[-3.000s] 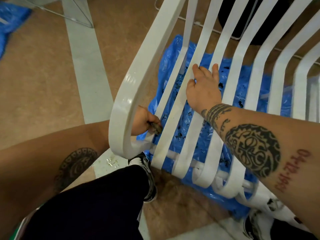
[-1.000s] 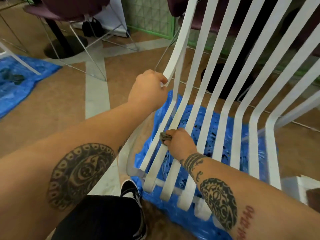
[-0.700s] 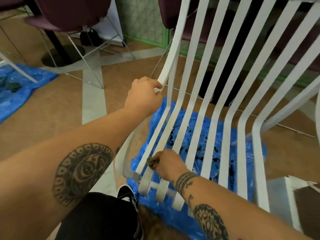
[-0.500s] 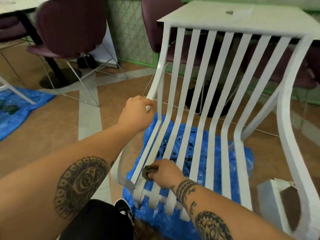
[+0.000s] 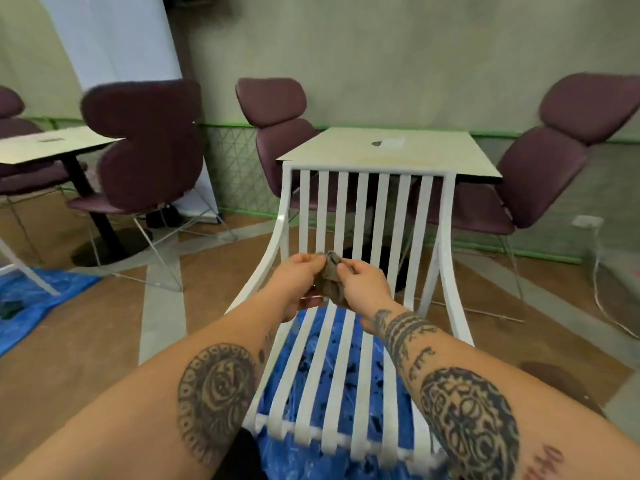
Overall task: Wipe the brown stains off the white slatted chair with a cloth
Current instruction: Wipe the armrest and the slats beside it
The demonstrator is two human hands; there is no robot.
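Purple chairs stand behind. Left hand and right hand both pinch the cloth above the white chair, seemingly refolding it; next, press a clean face against the chair.

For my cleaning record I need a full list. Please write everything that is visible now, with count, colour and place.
white slatted chair: one, white, centre
cloth: one, grey-brown, crumpled, held above the seat
blue sheet: one, blue with dark spots, on the floor under the white slatted chair
second blue sheet: one, blue, floor at far left
purple chairs: four, dark purple, by the tables behind
tables: two, pale tops, one behind the white slatted chair, one at left
white panel: one, white, back left
left hand: one, pinches the cloth from the left
right hand: one, pinches the cloth from the right
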